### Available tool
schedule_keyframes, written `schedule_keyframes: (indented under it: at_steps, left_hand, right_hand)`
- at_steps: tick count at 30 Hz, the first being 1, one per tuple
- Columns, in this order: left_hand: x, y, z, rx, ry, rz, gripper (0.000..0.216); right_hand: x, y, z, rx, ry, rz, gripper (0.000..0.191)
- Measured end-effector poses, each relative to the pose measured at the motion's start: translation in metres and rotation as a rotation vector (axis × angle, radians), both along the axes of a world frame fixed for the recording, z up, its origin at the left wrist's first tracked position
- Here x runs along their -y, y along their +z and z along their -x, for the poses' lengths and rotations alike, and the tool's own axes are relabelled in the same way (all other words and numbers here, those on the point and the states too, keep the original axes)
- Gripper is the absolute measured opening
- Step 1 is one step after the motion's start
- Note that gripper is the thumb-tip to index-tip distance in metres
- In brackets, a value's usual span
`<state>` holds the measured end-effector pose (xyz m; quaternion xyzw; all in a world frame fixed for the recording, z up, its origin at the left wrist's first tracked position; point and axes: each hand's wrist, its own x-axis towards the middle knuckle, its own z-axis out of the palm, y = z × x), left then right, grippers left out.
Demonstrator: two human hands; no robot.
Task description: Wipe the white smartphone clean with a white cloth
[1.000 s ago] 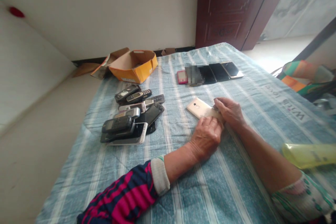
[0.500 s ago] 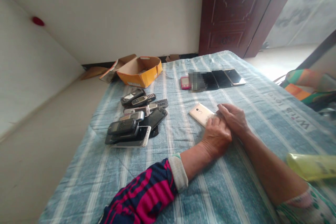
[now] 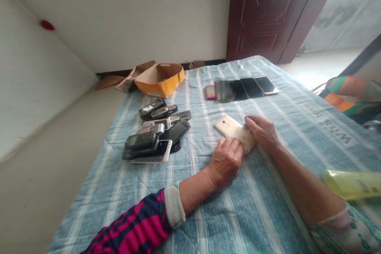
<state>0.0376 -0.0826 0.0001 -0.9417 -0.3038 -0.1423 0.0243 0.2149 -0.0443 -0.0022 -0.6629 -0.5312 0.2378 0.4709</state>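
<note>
Both forearms angle inward, left fingers curled, right fingers bent.

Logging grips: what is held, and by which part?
The gold phone, by its long edges: left hand on the near one, right hand on the far, camera end free.

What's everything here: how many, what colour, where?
Gold phone: one, gold, between hands.
Piled phones: several, count unclear, mostly black and silver, left.
Row phones: at least three, dark, far side, partly pixelated.
Pink device: one, pink, row's left end.
Cardboard box: one, orange, far left.
Striped cloth: one, blue, under phones.
Translucent container: one, yellow, right.
Patterned item: one, orange and green, far right.
Door: one, dark red, back right.
Back wall: one, white, behind cloth.
Red spot: one, red, upper left.
Left hand: one, bare, at phone's near edge.
Right hand: one, bare, phone's right end.
</note>
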Motion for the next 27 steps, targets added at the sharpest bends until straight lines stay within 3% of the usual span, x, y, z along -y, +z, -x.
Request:
schedule_keyframes:
  at_steps: [4, 9, 14, 20, 27]
  left_hand:
    - [-0.01, -0.001, 0.003, 0.007, 0.073, -0.007, 0.025]
    - [-0.041, -0.008, 0.014, 0.054, 0.193, -0.024, 0.027]
    - [-0.074, -0.003, 0.019, 0.031, 0.354, 0.033, 0.02]
    - [-0.098, 0.008, 0.007, -0.029, 0.505, 0.105, 0.026]
    - [-0.12, 0.014, -0.024, -0.056, 0.464, 0.15, 0.032]
  right_hand:
    - [0.0, -0.007, 0.003, 0.153, 0.01, 0.004, 0.038]
    - [0.003, -0.013, 0.012, 0.519, 0.067, -0.094, 0.033]
    - [0.013, -0.008, 0.027, 0.795, 0.153, -0.058, 0.045]
    - [0.017, -0.008, 0.034, 0.852, 0.165, -0.075, 0.061]
    - [0.015, -0.014, 0.038, 0.865, 0.141, -0.09, 0.058]
